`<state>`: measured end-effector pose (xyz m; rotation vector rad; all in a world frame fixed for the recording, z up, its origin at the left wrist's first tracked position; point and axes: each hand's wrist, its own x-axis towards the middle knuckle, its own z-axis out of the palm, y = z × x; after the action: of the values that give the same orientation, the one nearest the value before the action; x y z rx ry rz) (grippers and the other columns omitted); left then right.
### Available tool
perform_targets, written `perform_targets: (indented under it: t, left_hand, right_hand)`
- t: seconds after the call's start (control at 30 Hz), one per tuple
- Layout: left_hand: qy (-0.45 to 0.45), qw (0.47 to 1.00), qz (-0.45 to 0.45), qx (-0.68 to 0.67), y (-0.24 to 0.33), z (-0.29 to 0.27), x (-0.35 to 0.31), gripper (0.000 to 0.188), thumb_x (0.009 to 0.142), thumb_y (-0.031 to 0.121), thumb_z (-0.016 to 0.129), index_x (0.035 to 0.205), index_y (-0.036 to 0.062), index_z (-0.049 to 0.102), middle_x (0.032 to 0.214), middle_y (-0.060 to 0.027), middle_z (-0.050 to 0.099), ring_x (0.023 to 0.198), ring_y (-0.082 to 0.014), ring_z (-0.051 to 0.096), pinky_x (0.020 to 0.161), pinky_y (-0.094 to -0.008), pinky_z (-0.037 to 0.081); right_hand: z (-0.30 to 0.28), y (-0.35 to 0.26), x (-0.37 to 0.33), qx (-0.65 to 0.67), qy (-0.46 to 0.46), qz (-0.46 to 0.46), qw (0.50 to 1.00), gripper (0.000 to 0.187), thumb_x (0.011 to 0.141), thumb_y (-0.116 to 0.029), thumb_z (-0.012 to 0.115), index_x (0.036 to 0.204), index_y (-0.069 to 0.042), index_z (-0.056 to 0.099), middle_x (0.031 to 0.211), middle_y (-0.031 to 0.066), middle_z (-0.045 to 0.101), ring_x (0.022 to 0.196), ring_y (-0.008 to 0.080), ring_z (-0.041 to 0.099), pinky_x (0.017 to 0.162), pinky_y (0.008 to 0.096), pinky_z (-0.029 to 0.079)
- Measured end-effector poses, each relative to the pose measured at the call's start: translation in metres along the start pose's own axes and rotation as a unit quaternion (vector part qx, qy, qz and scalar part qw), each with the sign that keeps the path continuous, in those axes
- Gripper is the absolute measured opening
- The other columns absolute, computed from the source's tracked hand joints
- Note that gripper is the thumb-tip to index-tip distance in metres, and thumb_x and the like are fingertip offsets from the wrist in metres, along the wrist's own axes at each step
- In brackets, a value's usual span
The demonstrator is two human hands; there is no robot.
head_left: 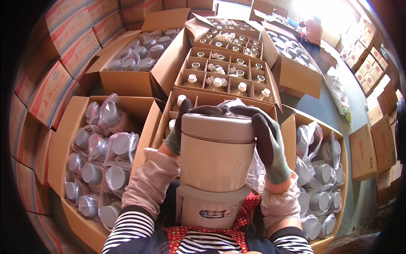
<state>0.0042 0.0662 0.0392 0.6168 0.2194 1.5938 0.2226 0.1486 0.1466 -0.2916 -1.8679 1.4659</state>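
Note:
A large, light-grey cylindrical container like a thermos jug (215, 158) stands upright close in front of my body, with an oval label on its narrower lower part. My left hand (179, 127), in a dark-palmed green work glove, grips the upper left side of the jug. Around its upper right side curves my right hand (269, 142), gloved the same way, with its fingers reaching over the top rim. Clear plastic film (255, 171) shows behind the jug on the right. The far side of the jug and some fingertips are hidden.
Open cartons (105, 228) of plastic-wrapped grey-capped items flank me on both sides. Ahead, divided cartons (179, 80) hold several bottles, some with white caps (192, 78). Stacked boxes (53, 86) wall the left. A person (313, 31) stands far right, beyond another open carton (300, 78).

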Motion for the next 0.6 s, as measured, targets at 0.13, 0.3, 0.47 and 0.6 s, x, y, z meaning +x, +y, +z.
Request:
perform_targets:
  t: [0.13, 0.3, 0.47, 0.6]
  left_hand:
    - [-0.161, 0.979, 0.087, 0.092, -0.004, 0.008, 0.016, 0.079, 0.109, 0.062, 0.028, 0.121, -0.0032, 0.071, 0.127, -0.0188, 0.071, 0.127, -0.0327, 0.061, 0.119, -0.0423, 0.039]
    - [0.07, 0.95, 0.018, 0.304, 0.017, 0.023, 0.0, 0.076, 0.11, 0.056, 0.028, 0.11, -0.0026, 0.076, 0.112, -0.0168, 0.073, 0.118, -0.0321, 0.063, 0.116, -0.0458, 0.042]
    - [-0.034, 0.966, 0.065, 0.248, 0.014, 0.001, 0.002, 0.075, 0.112, 0.052, 0.024, 0.11, -0.003, 0.075, 0.114, -0.0151, 0.072, 0.118, -0.0296, 0.062, 0.114, -0.043, 0.041]
    - [-0.101, 0.993, 0.032, 0.046, -0.003, -0.007, 0.02, 0.076, 0.109, 0.059, 0.028, 0.115, -0.0034, 0.072, 0.12, -0.0157, 0.071, 0.118, -0.0305, 0.062, 0.114, -0.0435, 0.041]
  right_hand:
    - [0.011, -0.026, -0.001, -0.115, -0.025, -0.007, 0.993, 0.031, 0.099, -0.018, 0.058, 0.11, 0.006, 0.074, 0.105, 0.0181, 0.073, 0.101, 0.0304, 0.068, 0.095, 0.0388, 0.049]
    - [-0.02, 0.032, -0.004, -0.035, -0.033, -0.061, 0.997, 0.055, 0.104, -0.04, 0.046, 0.104, 0.008, 0.075, 0.104, 0.0184, 0.074, 0.104, 0.0315, 0.069, 0.101, 0.0416, 0.049]
    - [-0.011, 0.019, 0.002, -0.048, -0.047, -0.037, 0.997, 0.052, 0.105, -0.036, 0.047, 0.105, 0.008, 0.074, 0.104, 0.0193, 0.074, 0.101, 0.0307, 0.069, 0.099, 0.0399, 0.049]
    - [0.004, -0.035, 0.018, -0.165, -0.077, -0.044, 0.982, 0.026, 0.094, -0.016, 0.068, 0.11, 0.003, 0.075, 0.102, 0.0223, 0.073, 0.094, 0.0345, 0.069, 0.089, 0.0407, 0.053]
